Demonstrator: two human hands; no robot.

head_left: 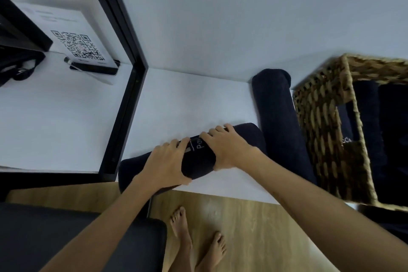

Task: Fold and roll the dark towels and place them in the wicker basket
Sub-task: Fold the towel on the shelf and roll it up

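The head camera is looking down over a white counter [187,99] set against a pale wall, with wooden floor and the person's bare feet [196,240] showing below its edge.

Both hands are working on a dark towel [198,157] lying near the front edge of the counter, already wound into a thick roll that runs from lower left to upper right. White stitched lettering is showing on the roll between the hands. The left hand [165,161] is gripping the roll, fingers curling over the top and thumb tucking under the near side. The right hand [227,148] is gripping it just beside the left, fingers wrapping over the far side, thumb on the near side. Both forearms are reaching in from below, the right one stretching in from the lower right corner.

The rolling step appears to be finishing, or the roll is being tightened. The next move probably calls for keeping a firm grip so the roll does not loosen, then lifting it rightward to the wicker basket [320,130].

A second rolled dark towel [278,117] is lying on the counter just beside the basket's left wall, apparently also waiting to go in. The basket is standing at the right end of the counter, and more dark towels [375,121] are already sitting inside it.

To the left, a black-framed mirror [123,77] is reflecting a card with a QR code [77,45].
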